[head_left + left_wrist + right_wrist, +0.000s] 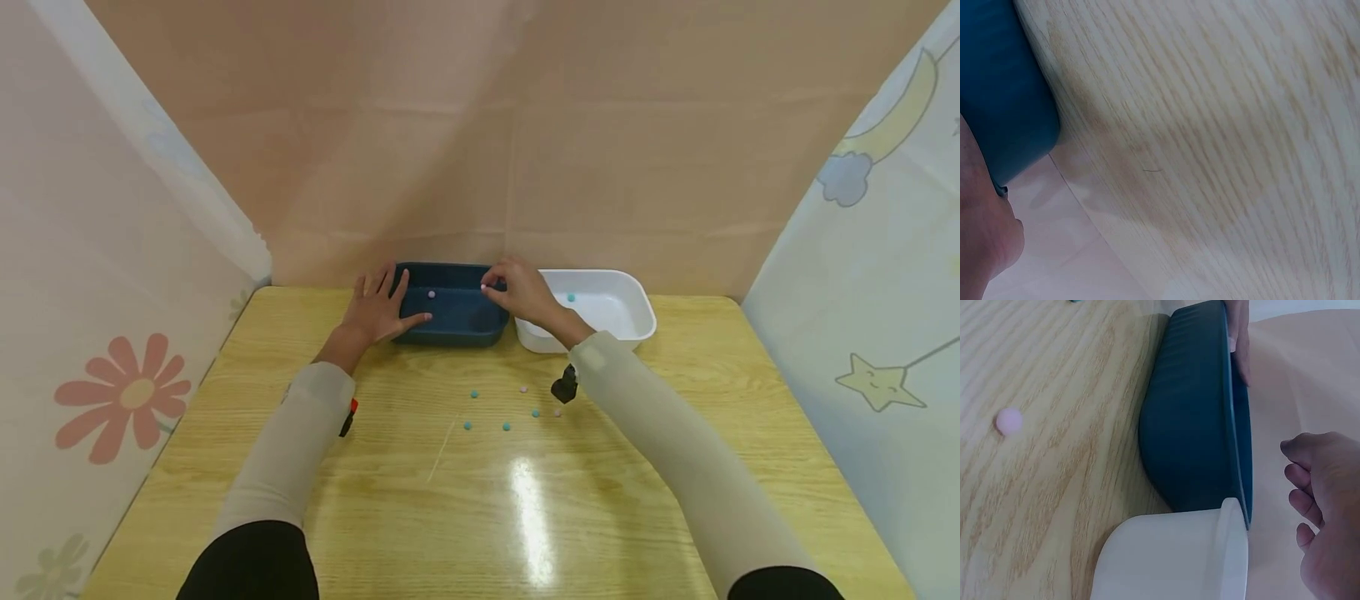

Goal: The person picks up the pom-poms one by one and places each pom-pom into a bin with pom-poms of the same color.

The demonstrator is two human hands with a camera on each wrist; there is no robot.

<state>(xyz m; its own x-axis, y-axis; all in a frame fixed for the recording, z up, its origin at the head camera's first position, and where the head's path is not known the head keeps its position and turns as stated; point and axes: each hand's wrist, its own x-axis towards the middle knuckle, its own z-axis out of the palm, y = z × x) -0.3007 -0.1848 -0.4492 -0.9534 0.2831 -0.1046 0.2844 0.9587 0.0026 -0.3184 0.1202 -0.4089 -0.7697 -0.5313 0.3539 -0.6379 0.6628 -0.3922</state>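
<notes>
My left hand spreads its fingers over the left end of a dark blue tub, thumb along the front rim and fingertips at the back. One small pink ball lies inside that tub. Over the tub's right end, my right hand pinches another small pink ball between thumb and forefinger. In the right wrist view the fingers of this hand are curled beside the rim, the ball hidden there. A white tub stands right of the blue one, with a teal ball inside.
Several small teal balls and two pink balls lie scattered on the wooden table in front of the tubs. A brown backdrop rises close behind them, and patterned panels flank the table.
</notes>
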